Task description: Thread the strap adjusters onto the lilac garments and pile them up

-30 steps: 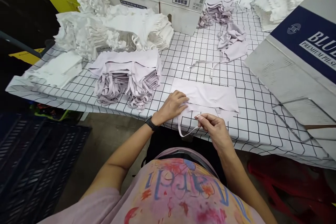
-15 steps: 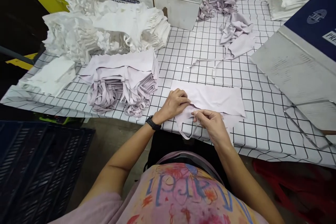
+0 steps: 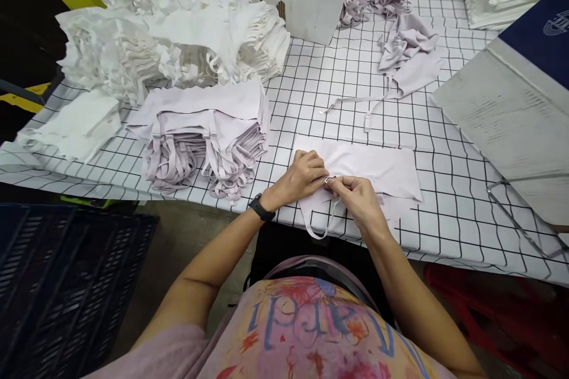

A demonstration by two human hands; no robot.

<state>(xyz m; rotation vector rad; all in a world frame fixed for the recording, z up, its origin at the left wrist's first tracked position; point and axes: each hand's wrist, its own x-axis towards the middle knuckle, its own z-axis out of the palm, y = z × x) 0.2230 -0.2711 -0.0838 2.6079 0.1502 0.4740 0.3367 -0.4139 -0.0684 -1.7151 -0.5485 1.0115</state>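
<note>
A pale pink strapped garment (image 3: 376, 167), like a bandeau top, lies flat on the checked cloth in front of me. My left hand (image 3: 306, 176) is closed on its near edge, fingers curled. Close beside it, my right hand (image 3: 358, 198) pinches a shoulder strap (image 3: 317, 235) by its small end piece, thumb and forefinger together. The fingertips of both hands nearly meet at the garment's edge, and they partly hide that end piece. Below the hands the strap hangs in a loop over the table edge.
Left of my hands sits a stack of pink strapped garments (image 3: 200, 106), with white garment piles (image 3: 222, 29) behind it. A crumpled pink garment (image 3: 409, 53) lies farther back. Cardboard boxes stand at the back (image 3: 306, 12) and right (image 3: 515, 112). A dark crate (image 3: 66, 284) is at lower left.
My right hand has moved slightly up toward the left, bringing the strap end against the garment's edge by my left fingertips. The left hand keeps its hold. The view has shifted a little.
</note>
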